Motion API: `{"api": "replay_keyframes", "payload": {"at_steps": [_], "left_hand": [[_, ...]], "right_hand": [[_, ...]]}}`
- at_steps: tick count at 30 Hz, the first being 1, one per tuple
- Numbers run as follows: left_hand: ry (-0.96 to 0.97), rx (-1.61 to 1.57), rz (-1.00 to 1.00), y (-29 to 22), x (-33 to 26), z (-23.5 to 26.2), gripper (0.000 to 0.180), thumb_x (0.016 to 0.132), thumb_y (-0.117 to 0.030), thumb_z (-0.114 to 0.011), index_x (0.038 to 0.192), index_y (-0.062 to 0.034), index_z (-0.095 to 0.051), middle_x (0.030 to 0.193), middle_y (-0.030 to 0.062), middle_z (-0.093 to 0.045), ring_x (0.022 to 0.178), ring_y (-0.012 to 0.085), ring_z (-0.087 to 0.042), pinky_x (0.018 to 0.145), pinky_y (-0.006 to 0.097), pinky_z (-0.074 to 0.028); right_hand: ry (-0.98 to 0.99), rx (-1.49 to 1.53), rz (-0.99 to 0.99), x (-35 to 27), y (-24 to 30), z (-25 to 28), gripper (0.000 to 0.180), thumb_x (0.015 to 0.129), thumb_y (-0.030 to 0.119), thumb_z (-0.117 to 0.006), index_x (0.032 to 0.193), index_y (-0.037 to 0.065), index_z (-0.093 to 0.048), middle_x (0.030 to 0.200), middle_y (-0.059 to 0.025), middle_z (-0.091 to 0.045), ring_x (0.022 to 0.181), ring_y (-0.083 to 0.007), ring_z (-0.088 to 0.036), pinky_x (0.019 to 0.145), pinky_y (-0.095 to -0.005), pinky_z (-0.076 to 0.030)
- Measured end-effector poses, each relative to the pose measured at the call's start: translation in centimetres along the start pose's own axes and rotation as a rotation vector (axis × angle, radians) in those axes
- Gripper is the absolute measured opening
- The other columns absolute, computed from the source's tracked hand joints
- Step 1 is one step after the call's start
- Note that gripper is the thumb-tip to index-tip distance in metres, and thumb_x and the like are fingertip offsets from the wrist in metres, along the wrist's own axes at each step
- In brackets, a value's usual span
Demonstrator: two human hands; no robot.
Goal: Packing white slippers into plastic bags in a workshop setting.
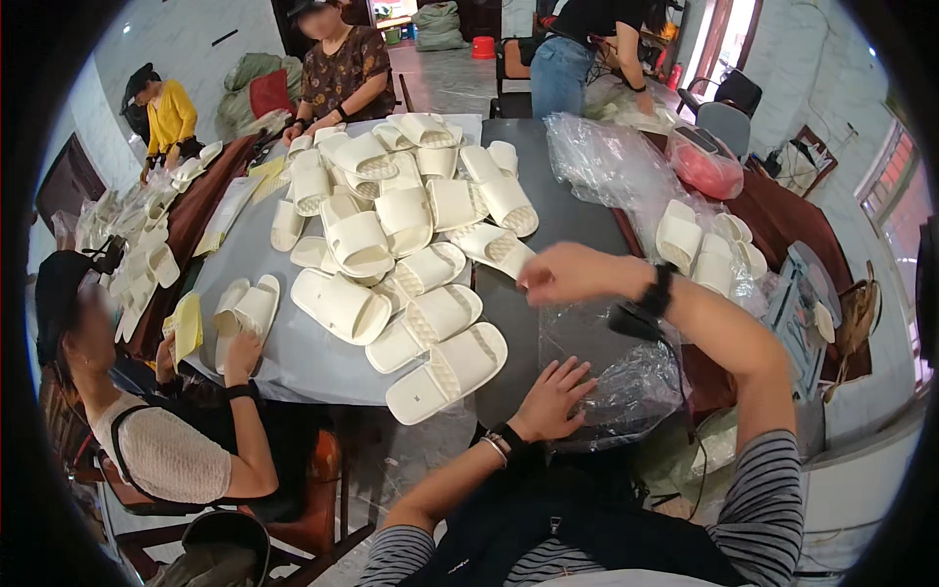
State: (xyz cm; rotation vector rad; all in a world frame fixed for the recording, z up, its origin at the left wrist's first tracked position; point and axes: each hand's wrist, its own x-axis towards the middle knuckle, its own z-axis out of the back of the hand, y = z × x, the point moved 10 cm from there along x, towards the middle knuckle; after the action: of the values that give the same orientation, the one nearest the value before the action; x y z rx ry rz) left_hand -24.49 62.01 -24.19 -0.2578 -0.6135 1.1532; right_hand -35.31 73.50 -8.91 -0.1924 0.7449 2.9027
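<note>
Cream slippers (447, 367) lie in a large pile on the grey table, their straps quilted. My right hand (572, 272) reaches over the table with its fingers curled around the near right end of one slipper (489, 245) at the pile's right edge. The back of the hand partly hides this grip. Closer to me, my left hand (554, 401) is open, palm down and fingers spread, at the edge of the clear plastic bags (621, 386). Nothing shows in it.
At left a seated person handles slippers (249, 311) and a yellow paper (186, 325). Another person (342, 73) stands across the table. On the right lie crumpled clear plastic (611, 166), a red bundle with a phone (702, 161), and more slippers (712, 259).
</note>
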Motion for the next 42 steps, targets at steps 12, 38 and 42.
{"api": "replay_keyframes", "payload": {"at_steps": [12,38,42], "left_hand": [[-0.046,-0.121,-0.003,-0.1,0.9,0.8,0.054,0.081,-0.023,-0.066,0.133,-0.0101,-0.059,0.151,0.0135,-0.044,0.145,0.0332,-0.034,0.119,0.051,-0.025],[-0.034,-0.175,-0.043,-0.4,-0.5,1.6,0.047,0.072,-0.02,-0.063,0.118,-0.0098,-0.069,0.14,0.0113,-0.056,0.14,0.0339,-0.04,0.116,0.05,-0.029],[-0.044,-0.172,-0.081,-1.0,0.9,1.2,0.046,0.072,-0.021,-0.064,0.116,-0.0088,-0.069,0.14,0.0113,-0.055,0.139,0.0337,-0.04,0.116,0.05,-0.029]], "right_hand": [[-0.742,1.315,-0.445,11.3,-18.0,-6.3,0.041,0.084,0.013,-0.075,0.12,0.001,-0.06,0.082,-0.0022,-0.06,0.065,-0.0104,-0.054,0.056,-0.026,-0.045],[-0.381,1.077,-0.773,-8.4,-10.4,-1.9,0.025,0.089,0.004,-0.057,0.113,-0.001,-0.061,0.111,-0.0167,-0.066,0.095,-0.0267,-0.071,0.073,-0.0312,-0.058],[-0.051,-0.24,-0.183,-6.5,-8.8,-0.1,0.012,0.075,0.007,-0.067,0.085,0.011,-0.072,0.131,-0.013,-0.06,0.118,-0.0311,-0.059,0.082,-0.0358,-0.056]]}}
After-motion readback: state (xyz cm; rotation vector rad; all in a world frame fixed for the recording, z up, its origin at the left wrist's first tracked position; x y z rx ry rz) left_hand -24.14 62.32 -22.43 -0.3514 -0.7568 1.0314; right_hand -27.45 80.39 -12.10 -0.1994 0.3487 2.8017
